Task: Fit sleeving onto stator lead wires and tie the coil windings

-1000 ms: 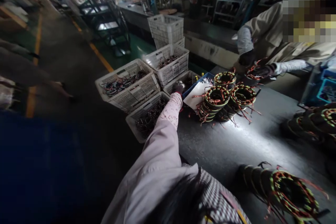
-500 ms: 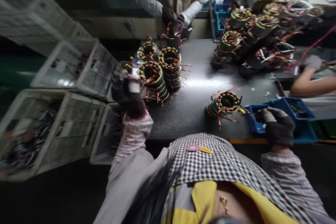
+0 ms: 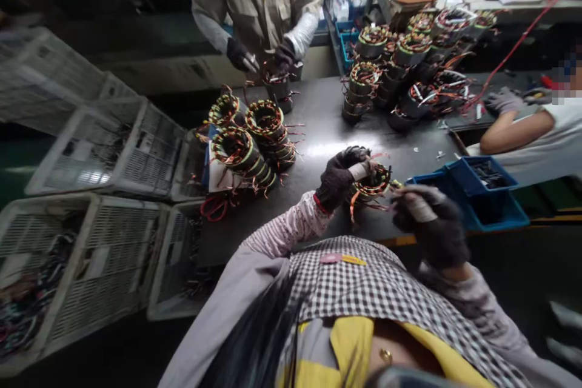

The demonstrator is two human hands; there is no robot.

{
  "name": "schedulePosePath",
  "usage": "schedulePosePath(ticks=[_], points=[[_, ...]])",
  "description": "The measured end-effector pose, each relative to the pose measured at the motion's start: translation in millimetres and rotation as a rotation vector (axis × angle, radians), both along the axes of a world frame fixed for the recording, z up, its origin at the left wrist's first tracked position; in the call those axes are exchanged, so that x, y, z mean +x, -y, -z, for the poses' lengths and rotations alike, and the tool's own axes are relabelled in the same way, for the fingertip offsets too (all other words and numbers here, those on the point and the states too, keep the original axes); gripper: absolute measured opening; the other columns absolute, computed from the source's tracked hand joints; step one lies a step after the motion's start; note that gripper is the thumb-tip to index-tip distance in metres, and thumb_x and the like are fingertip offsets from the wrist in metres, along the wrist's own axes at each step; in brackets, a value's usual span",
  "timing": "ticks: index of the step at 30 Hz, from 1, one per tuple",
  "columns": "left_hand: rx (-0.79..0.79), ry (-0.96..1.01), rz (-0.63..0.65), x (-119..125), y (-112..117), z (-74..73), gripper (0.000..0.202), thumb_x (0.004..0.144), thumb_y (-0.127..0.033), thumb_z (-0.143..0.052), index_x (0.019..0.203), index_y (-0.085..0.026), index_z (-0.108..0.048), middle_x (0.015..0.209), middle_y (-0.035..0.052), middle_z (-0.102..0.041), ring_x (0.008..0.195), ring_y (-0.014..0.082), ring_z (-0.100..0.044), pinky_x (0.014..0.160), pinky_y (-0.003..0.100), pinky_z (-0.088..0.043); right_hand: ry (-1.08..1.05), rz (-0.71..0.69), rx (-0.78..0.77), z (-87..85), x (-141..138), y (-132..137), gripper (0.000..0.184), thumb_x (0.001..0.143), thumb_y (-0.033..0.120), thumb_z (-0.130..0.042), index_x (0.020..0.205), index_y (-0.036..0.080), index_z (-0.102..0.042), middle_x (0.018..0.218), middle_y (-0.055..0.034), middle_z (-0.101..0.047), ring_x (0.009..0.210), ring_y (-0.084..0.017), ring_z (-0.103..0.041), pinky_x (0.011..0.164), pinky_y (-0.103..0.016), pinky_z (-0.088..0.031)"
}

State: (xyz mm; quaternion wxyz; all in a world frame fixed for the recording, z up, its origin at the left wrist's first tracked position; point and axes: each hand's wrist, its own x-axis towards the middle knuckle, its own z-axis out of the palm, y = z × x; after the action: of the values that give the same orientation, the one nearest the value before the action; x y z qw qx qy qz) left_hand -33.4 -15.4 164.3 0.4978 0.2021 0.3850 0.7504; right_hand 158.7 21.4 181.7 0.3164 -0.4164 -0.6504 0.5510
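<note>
Both my hands wear dark gloves. My left hand (image 3: 339,176) is curled over a wound stator coil (image 3: 371,180) with red and green wires, which lies on the dark worktable (image 3: 318,133) near its front edge. My right hand (image 3: 427,218) is closed just to the coil's right, its fingertips at the coil's wire ends; whether it holds anything is hidden. A blue parts bin (image 3: 477,194) stands right of my right hand.
A stack of finished coils (image 3: 248,139) sits at the table's left, a bigger heap (image 3: 404,66) at the back right. White plastic crates (image 3: 91,206) line the left side. A co-worker (image 3: 259,6) works a coil opposite; another person's arm (image 3: 513,127) rests at right.
My left hand came in from the crates at the left onto the coil in front of me. My right hand left the blue bin and moved to the coil. My view swung toward the table.
</note>
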Motion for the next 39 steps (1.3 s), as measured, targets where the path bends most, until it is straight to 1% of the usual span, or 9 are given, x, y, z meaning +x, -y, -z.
schedulePosePath(ticks=[2, 5, 9, 12, 14, 17, 20, 33, 39], points=[[0.010, 0.029, 0.070, 15, -5, 6.3, 0.058, 0.057, -0.053, -0.109, 0.083, -0.019, -0.069, 0.084, -0.0005, -0.075, 0.074, 0.0149, -0.071, 0.078, 0.034, -0.065, -0.043, 0.139, 0.048, -1.3, 17, -12, 0.040, 0.080, 0.050, -0.094, 0.109, 0.024, -0.084, 0.092, -0.0032, -0.083, 0.070, -0.019, -0.074, 0.066, -0.035, -0.064], [0.002, 0.014, 0.193, 37, -13, 14.3, 0.059, 0.060, -0.059, -0.107, 0.081, -0.019, -0.068, 0.086, 0.0019, -0.075, 0.078, 0.0172, -0.072, 0.081, 0.037, -0.066, -0.068, 0.164, 0.145, 11.6, 18, -25, 0.039, 0.074, 0.047, -0.097, 0.103, 0.023, -0.085, 0.102, -0.0061, -0.085, 0.092, -0.024, -0.078, 0.093, -0.047, -0.067], [-0.028, -0.130, 0.286, 40, -17, 23.2, 0.051, 0.071, -0.057, -0.101, 0.085, -0.019, -0.071, 0.089, 0.0059, -0.078, 0.085, 0.0228, -0.076, 0.088, 0.044, -0.068, -0.151, 0.317, 0.247, 31.4, 15, -30, 0.032, 0.076, 0.049, -0.095, 0.089, 0.023, -0.082, 0.095, -0.0056, -0.083, 0.093, -0.025, -0.077, 0.101, -0.051, -0.065], [-0.123, -0.469, 0.113, 27, -15, 34.1, 0.036, 0.083, -0.042, -0.095, 0.106, -0.019, -0.079, 0.109, 0.0098, -0.083, 0.102, 0.0281, -0.080, 0.101, 0.047, -0.068, -0.104, 0.443, 0.144, 42.9, 31, -33, 0.039, 0.079, 0.053, -0.091, 0.099, 0.021, -0.080, 0.100, -0.0073, -0.083, 0.088, -0.025, -0.079, 0.089, -0.049, -0.068], [-0.220, -0.808, 0.056, 21, -14, 43.0, 0.046, 0.084, -0.030, -0.093, 0.126, -0.019, -0.079, 0.123, 0.0112, -0.084, 0.118, 0.0308, -0.080, 0.113, 0.049, -0.064, 0.027, 0.420, 0.052, 53.7, 43, -36, 0.044, 0.079, 0.055, -0.088, 0.102, 0.020, -0.079, 0.096, -0.0090, -0.082, 0.080, -0.024, -0.078, 0.079, -0.045, -0.068], [-0.332, -1.281, 0.175, 25, -12, 55.4, 0.064, 0.083, -0.024, -0.094, 0.143, -0.019, -0.075, 0.138, 0.0132, -0.081, 0.138, 0.0354, -0.073, 0.129, 0.052, -0.054, 0.157, 0.324, -0.054, 72.5, 51, -37, 0.043, 0.078, 0.053, -0.084, 0.102, 0.018, -0.078, 0.088, -0.0079, -0.080, 0.073, -0.021, -0.075, 0.072, -0.039, -0.066], [-0.423, -1.493, 0.218, 36, -13, 65.2, 0.064, 0.090, -0.030, -0.091, 0.150, -0.021, -0.072, 0.140, 0.0125, -0.081, 0.154, 0.0368, -0.062, 0.135, 0.052, -0.049, 0.127, 0.368, -0.032, 83.6, 49, -36, 0.036, 0.078, 0.047, -0.082, 0.099, 0.018, -0.078, 0.090, -0.0077, -0.081, 0.075, -0.020, -0.075, 0.073, -0.036, -0.066], [-0.405, -1.436, 0.158, 45, -19, 79.9, 0.059, 0.095, -0.028, -0.085, 0.152, -0.022, -0.072, 0.149, 0.0129, -0.077, 0.156, 0.0361, -0.060, 0.137, 0.053, -0.046, 0.105, 0.399, 0.010, 78.6, 38, -32, 0.044, 0.073, 0.053, -0.083, 0.098, 0.017, -0.077, 0.092, -0.0080, -0.080, 0.076, -0.021, -0.074, 0.075, -0.041, -0.067], [-0.371, -1.400, 0.138, 44, -19, 85.2, 0.056, 0.094, -0.029, -0.085, 0.148, -0.019, -0.074, 0.136, 0.0147, -0.082, 0.154, 0.0371, -0.061, 0.137, 0.053, -0.046, 0.121, 0.417, 0.047, 74.1, 38, -32, 0.038, 0.074, 0.049, -0.082, 0.095, 0.018, -0.075, 0.094, -0.0114, -0.080, 0.081, -0.023, -0.074, 0.079, -0.043, -0.067]])
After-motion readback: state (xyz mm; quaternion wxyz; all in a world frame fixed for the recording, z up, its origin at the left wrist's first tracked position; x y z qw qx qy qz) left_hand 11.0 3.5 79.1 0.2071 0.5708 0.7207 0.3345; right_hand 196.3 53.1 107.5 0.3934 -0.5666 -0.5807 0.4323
